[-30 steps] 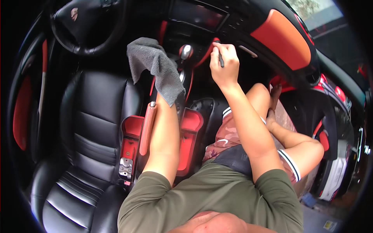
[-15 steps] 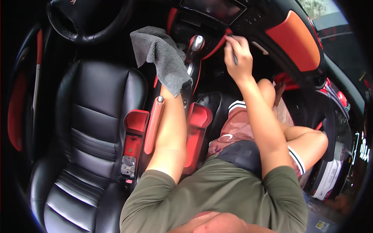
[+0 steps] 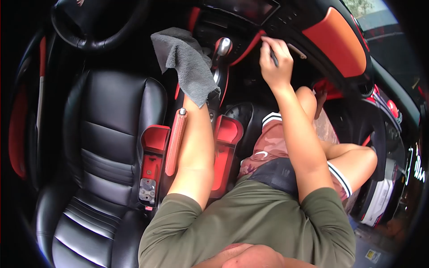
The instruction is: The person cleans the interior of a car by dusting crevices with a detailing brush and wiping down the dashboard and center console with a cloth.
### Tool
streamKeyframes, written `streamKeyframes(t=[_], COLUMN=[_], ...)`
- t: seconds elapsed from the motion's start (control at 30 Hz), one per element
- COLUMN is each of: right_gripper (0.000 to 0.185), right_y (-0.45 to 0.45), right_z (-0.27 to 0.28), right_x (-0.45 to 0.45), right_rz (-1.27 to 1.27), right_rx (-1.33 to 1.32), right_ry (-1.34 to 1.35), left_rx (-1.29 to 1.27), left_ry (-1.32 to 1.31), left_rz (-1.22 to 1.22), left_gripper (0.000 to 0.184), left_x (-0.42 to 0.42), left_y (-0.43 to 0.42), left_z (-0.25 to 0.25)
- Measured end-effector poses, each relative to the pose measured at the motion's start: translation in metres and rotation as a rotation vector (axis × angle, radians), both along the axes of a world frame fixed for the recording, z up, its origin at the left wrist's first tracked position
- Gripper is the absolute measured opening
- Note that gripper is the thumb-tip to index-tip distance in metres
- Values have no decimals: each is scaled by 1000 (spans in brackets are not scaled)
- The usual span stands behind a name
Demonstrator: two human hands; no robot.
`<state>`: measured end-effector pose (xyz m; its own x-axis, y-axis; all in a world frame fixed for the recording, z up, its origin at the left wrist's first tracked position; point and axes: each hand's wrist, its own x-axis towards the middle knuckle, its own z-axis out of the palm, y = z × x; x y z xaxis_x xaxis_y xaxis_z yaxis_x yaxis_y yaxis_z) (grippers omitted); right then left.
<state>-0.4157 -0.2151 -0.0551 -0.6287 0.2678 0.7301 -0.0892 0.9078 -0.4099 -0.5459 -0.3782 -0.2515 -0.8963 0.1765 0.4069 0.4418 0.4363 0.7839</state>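
Observation:
A grey cloth (image 3: 185,62) is draped over my left hand, hiding its fingers; the forearm comes out beneath it. The cloth hangs beside the gear shifter (image 3: 223,46) on the centre console. My right hand (image 3: 277,62) is closed around a slim dark stick-like tool (image 3: 274,58), whose full shape I cannot make out. Its fingertips are close to the upper end of the red trim strip (image 3: 248,50) along the console's side. Whether the tool's tip touches the trim is hidden.
The red handbrake lever (image 3: 176,143) stands left of my left forearm, between red console bins (image 3: 154,134). A black seat (image 3: 109,107) and steering wheel (image 3: 96,44) lie to the left. An orange dashboard panel (image 3: 337,42) is at the upper right; a screen (image 3: 250,9) sits above.
My right hand has shifted slightly right with the tool still in its fingers. The view has moved a little; the cloth and left arm are nearly unchanged.

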Motion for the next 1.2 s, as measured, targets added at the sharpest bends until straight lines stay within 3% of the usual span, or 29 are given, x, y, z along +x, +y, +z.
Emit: streamKeyframes(t=[0.07,0.1,0.17,0.3,0.37,0.4,0.47,0.5,0.6,0.67,0.7,0.77,0.9,1.03,1.07,1.1,1.13,1.2], right_gripper=[18,18,21,22,22,21,21,21,17,16,16,18,22,20,19,17,17,17], right_y=[-14,-22,-41,-76,-79,-72,-54,-41,-13,-12,-15,-30,-55,-58,-57,-57,-69,-88], right_z=[-3,-4,-3,-1,5,5,10,7,0,3,8,13,9,31,38,44,46,46], right_x=[7,-3,-29,-103,-109,-105,-83,-65,-16,1,-1,-9,-52,-45,-33,-18,2,23], right_rz=[-42,-16,92,256,292,313,323,249,16,-73,-52,-14,226,272,289,439,526,595], right_rx=[85,110,114,130,128,131,142,153,153,91,87,105,64,24,36,-24,-288,-451], right_ry=[-7,20,-8,0,-24,-25,-32,-67,-3,-57,-44,-30,-131,-74,-36,16,-96,-204], left_rx=[228,467,699,677,897,1122,1248,1149,569,535,552,720,99,-230,117,681,1129,1016], left_ry=[-172,-313,-424,-338,-383,-449,-520,-523,-179,-139,-150,-289,209,448,178,-93,-285,-281], left_rz=[-46,-110,-177,-204,-293,-374,-360,-266,-10,14,20,13,234,279,110,-56,-69,-139], left_gripper=[56,54,52,49,47,47,45,45,43,46,45,33,35,44,42,40,38,30], left_x=[-8,1,6,7,3,1,4,10,5,4,7,28,11,7,9,14,20,23], left_y=[5,-4,-10,-10,-4,0,1,-3,4,6,5,-15,-20,-28,-23,-21,-18,-32], left_z=[-17,5,29,49,45,43,43,45,30,35,47,126,99,101,103,115,128,139])
